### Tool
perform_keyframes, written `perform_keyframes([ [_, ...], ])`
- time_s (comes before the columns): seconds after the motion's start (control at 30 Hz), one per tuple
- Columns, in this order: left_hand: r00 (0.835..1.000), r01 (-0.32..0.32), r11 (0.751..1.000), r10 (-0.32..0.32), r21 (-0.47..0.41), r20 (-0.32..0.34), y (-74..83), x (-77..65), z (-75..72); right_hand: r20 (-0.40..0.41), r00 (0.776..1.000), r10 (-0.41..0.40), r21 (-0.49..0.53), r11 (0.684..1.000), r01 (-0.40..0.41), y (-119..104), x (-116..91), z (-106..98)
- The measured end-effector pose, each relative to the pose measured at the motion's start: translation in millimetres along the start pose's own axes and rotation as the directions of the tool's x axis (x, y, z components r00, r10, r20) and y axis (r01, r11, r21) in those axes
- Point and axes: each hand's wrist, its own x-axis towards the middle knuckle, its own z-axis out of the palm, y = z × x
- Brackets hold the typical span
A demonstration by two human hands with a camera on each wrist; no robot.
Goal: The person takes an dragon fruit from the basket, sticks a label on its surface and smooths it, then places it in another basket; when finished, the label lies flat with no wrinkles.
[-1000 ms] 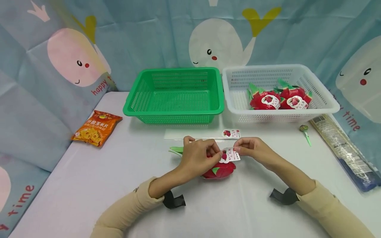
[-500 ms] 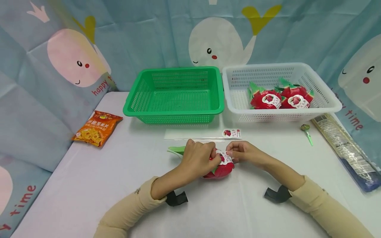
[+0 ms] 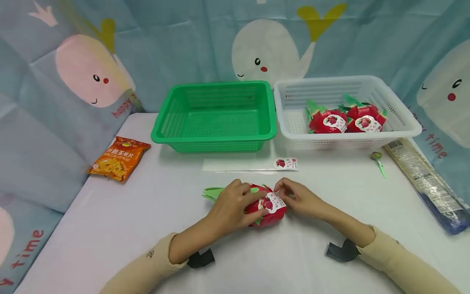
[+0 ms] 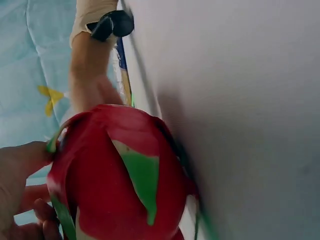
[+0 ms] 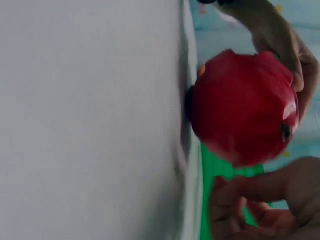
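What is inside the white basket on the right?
The white basket holds two red dragon fruits with green tips, each bearing a white sticker. Its front wall hides whatever lies beneath them.

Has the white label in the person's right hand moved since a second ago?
Yes. The white label has come down onto the red dragon fruit and now lies against it, farther from the spare sticker on the table; the right hand pinches its edge.

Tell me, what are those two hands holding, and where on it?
The left hand grips the toy dragon fruit around its red body. The right hand's fingers pinch the white sticker on top.
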Motion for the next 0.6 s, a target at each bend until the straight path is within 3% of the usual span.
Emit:
perform_keyframes([
  [0.07, 0.999, -0.02, 1.0, 0.021, 0.01, -0.046, -0.7, -3.7, 1.1, -0.063, 0.998, -0.011, -0.011, 1.0, 0.011, -6.2, -3.3, -4.3],
  [0.13, 0.997, -0.021, 1.0, 0.023, 0.019, -0.077, -2.3, -6.1, 3.1, -0.054, 0.998, -0.024, 0.051, 0.998, 0.027, -10.4, -4.6, -8.0],
  [0.23, 0.996, -0.019, 1.0, 0.021, 0.017, -0.085, -5.6, -8.4, 6.7, 0.11, 0.993, -0.043, 0.189, 0.982, 0.021, -11.9, -2.9, -9.0],
  [0.33, 0.998, -0.02, 0.999, 0.018, -0.036, -0.06, -9.0, -10.5, 8.8, 0.306, 0.951, -0.042, 0.324, 0.944, -0.063, -8.7, 1.9, -8.6],
  [0.4, 0.999, -0.034, 0.995, 0.03, -0.096, -0.038, -10.1, -11.9, 10.1, 0.386, 0.922, -0.018, 0.339, 0.932, -0.124, -7.5, 2.8, -10.5],
  [0.47, 0.998, -0.054, 0.99, 0.052, -0.133, -0.023, -10.0, -13.3, 11.1, 0.375, 0.927, -0.001, 0.303, 0.945, -0.121, -8.3, 2.3, -12.2],
  [0.6, 0.997, -0.076, 0.985, 0.074, -0.155, -0.021, -9.2, -15.5, 11.6, 0.227, 0.973, -0.034, 0.136, 0.991, 0.003, -15.9, 3.4, -7.3],
])
